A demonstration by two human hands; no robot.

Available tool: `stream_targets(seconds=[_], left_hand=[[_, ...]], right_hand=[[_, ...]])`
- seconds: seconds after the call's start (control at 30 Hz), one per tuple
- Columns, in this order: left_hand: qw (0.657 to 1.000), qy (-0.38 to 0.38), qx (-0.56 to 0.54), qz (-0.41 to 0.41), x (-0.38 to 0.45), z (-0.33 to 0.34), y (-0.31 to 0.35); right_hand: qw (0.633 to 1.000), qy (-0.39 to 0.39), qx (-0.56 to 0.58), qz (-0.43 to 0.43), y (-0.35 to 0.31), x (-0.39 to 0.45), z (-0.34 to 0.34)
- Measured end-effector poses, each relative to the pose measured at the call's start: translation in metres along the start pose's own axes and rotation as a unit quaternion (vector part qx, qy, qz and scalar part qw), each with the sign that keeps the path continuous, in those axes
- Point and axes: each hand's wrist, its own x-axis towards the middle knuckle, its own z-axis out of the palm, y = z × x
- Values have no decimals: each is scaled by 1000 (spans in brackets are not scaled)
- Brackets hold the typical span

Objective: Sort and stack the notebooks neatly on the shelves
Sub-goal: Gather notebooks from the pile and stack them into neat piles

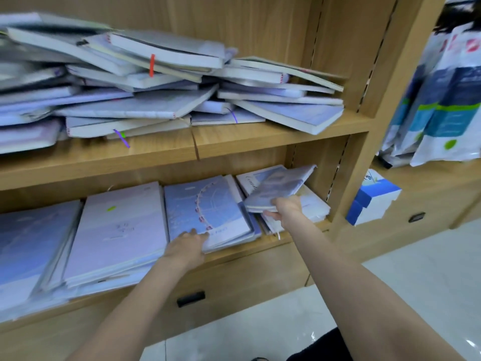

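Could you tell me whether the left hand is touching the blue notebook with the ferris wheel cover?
Touching. The head view shows the left hand with its fingers lying on the near edge of the ferris wheel notebook on the lower shelf.

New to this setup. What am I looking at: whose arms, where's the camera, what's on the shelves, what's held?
No robot here: a person's two bare arms. The one picture comes from a wide-angle camera worn on the head, looking forward and down.

A wooden shelving unit fills the view. The upper shelf carries a messy heap of notebooks. The lower shelf has flatter piles, among them a blue notebook with a ferris wheel.

The left hand rests on that notebook's near edge; its grip is not clear. The right hand grips a tilted notebook above the right-hand pile.
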Motion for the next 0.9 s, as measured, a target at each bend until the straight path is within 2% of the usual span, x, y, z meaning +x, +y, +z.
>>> stream_targets(seconds=[0.1, 0.23, 0.27, 0.3, 0.33, 0.37, 0.4, 0.43, 0.47, 0.57, 0.7, 0.77, 0.83, 0.9], left_hand=[[1000, -8, -11, -2, -1, -5, -1], [999, -4, -40, -16, -2, -4, 5], [994, 5, -107, -13, -6, -8, 9], [975, 15, -223, -8, -11, -14, 13], [923, 14, -385, -5, -19, -21, 18], [828, 0, -561, 1, -29, -29, 23], [719, -25, -695, 8, -41, -38, 27], [630, -49, -775, 17, -53, -46, 30], [597, -63, -799, 29, -64, -50, 30], [640, -68, -765, 30, -93, -49, 26], [654, -91, -750, 48, -135, -44, 19], [649, -109, -750, 59, -154, -45, 16], [653, -105, -745, 91, -173, -58, 15], [687, -66, -711, 134, -186, -82, 14]], right_hand=[[999, -4, 6, -35, -21, -8, -12], [991, -45, 96, -84, -56, -29, -54], [989, -64, 97, -90, -60, -38, -65], [988, -91, 88, -94, -61, -49, -73], [985, -132, 68, -92, -61, -61, -81], [980, -173, 44, -84, -57, -71, -88], [974, -216, 18, -73, -50, -82, -95], [966, -252, -12, -64, -42, -91, -101], [958, -278, -41, -58, -34, -98, -104], [930, -335, -127, -75, -17, -113, -111], [898, -360, -216, -132, -22, -129, -121], [884, -363, -251, -153, -28, -136, -127], [883, -359, -242, -181, -35, -143, -128], [892, -345, -195, -218, -46, -153, -125]])
